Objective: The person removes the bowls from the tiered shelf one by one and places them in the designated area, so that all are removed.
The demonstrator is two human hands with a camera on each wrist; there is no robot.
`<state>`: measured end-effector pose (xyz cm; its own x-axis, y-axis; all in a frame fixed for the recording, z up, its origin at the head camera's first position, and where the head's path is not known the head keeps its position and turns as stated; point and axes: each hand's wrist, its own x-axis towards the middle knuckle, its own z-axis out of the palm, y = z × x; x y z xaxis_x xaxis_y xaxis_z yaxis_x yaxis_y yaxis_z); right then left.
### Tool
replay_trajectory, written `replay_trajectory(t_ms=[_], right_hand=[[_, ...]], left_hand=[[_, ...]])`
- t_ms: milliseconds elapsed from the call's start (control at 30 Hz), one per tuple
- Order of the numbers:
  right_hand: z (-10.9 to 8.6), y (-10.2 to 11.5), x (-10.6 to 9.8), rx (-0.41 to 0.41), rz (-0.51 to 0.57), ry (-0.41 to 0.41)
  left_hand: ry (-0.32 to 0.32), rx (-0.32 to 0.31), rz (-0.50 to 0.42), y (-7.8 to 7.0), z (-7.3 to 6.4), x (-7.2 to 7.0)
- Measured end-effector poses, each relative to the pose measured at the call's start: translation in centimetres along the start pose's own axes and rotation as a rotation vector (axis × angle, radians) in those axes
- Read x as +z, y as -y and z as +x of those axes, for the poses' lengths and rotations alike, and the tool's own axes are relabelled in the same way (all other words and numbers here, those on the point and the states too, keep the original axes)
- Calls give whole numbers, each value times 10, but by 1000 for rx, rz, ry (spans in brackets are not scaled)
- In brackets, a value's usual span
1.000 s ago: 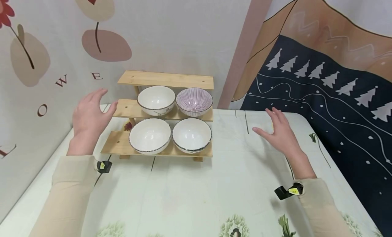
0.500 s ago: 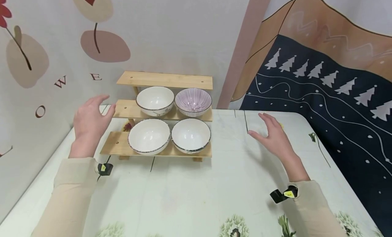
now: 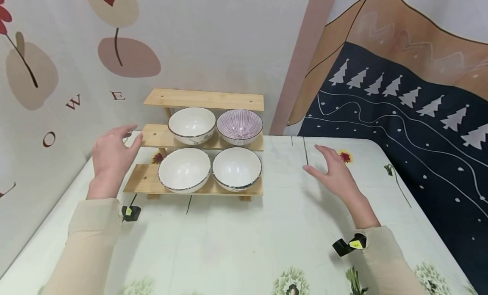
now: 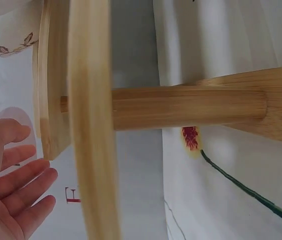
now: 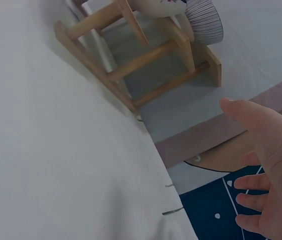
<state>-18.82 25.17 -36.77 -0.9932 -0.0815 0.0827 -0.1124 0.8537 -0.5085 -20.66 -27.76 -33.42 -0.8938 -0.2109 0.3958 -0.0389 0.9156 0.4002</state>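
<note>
A three-tier wooden shelf rack (image 3: 145, 176) stands at the back of the table. On its lowest tier sit two white bowls with dark rims, the left bowl (image 3: 184, 170) and the right bowl (image 3: 237, 168). The middle tier bears another white bowl (image 3: 192, 123) and a purple-striped bowl (image 3: 240, 125). My left hand (image 3: 114, 153) is raised beside the rack's left end, fingers loosely bent and holding nothing; in the left wrist view its fingertips are close to the middle tier's end. Well to the right of the rack, my right hand (image 3: 335, 172) hovers over the table with fingers spread, holding nothing.
The rack's top tier (image 3: 206, 99) carries nothing. A white tablecloth (image 3: 228, 244) with printed flowers covers the table. Behind hangs a pale printed curtain (image 3: 213, 41), and a dark cloth with white trees (image 3: 381, 117) borders the right side.
My right hand has moved left and slightly nearer the front, closer to the rack. The left hand has lowered slightly beside the rack. The bowls stay in place on the rack.
</note>
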Motion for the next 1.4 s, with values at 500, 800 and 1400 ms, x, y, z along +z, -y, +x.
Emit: replay_trajectory(t_ms=[500, 800, 1400], right_hand=[[-5, 10, 6, -22, 40, 22], [-8, 20, 10, -44, 94, 29], [-11, 34, 23, -120, 186, 20]], left_hand=[[9, -25, -26, 9, -4, 6], [11, -38, -44, 11, -6, 9], [72, -144, -166, 13, -6, 12]])
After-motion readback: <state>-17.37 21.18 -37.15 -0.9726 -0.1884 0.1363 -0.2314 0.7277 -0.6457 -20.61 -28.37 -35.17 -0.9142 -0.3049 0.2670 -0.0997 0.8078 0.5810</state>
